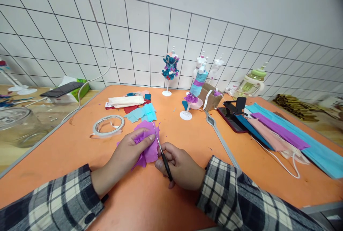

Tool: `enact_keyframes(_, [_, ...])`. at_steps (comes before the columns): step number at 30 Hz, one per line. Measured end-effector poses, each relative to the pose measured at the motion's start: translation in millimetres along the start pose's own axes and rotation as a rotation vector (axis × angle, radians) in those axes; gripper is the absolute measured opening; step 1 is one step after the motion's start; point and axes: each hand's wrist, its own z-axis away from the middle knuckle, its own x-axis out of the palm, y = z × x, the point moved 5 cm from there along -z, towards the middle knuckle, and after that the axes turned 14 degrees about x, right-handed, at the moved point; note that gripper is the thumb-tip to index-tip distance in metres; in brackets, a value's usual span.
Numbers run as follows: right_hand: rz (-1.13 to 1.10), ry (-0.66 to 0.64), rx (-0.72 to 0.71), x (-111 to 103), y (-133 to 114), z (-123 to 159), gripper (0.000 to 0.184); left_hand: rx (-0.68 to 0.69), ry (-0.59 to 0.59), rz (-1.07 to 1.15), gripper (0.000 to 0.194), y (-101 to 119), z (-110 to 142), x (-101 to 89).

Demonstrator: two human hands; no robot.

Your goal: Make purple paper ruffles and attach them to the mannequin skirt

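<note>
Crumpled purple crepe paper (151, 152) is pinched between the thumb and fingers of my left hand (134, 149), just above the orange table (112, 195). My right hand (179, 165) grips a pair of scissors (165, 165) by the black handles. The metal blades point away from me and lie against the paper's right side, near my left thumb. Whether the blades are parted is hard to see. Beyond the paper lie light blue crepe paper pieces (143, 113). A roll of white double-sided tape (108, 125) rests to the left.
Small dress forms (197, 88) decorated with coloured paper stand at the back, with another one (170, 68) in teal. Folded crepe sheets (292, 134), a phone (233, 120) and a brown paper bag (211, 97) are on the right. A green-lidded bottle (253, 81) stands behind.
</note>
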Motion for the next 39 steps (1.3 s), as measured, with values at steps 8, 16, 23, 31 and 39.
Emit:
enact_keyframes(8, [0.004, -0.021, -0.035, 0.3, -0.8, 0.5, 0.029, -0.015, 0.040, 0.071, 0.037, -1.2, 2.8, -1.9])
enact_keyframes(16, [0.030, -0.034, -0.041, 1.0, -0.6, 1.9, 0.029, -0.046, 0.039, 0.088, 0.035, 2.0, 2.6, 0.4])
enact_keyframes(23, [0.040, -0.024, -0.052, 1.2, -1.1, 1.7, 0.028, -0.031, 0.040, 0.072, 0.034, 2.4, 1.7, 0.7])
enact_keyframes(31, [0.018, -0.018, -0.052, 1.5, -2.8, 1.8, 0.025, -0.050, 0.046, 0.048, 0.035, 2.0, 2.0, 0.7])
enact_keyframes(39, [0.026, -0.013, -0.054, 2.5, -2.9, 2.6, 0.027, -0.012, 0.053, -0.024, 0.034, 4.0, 1.1, -1.3])
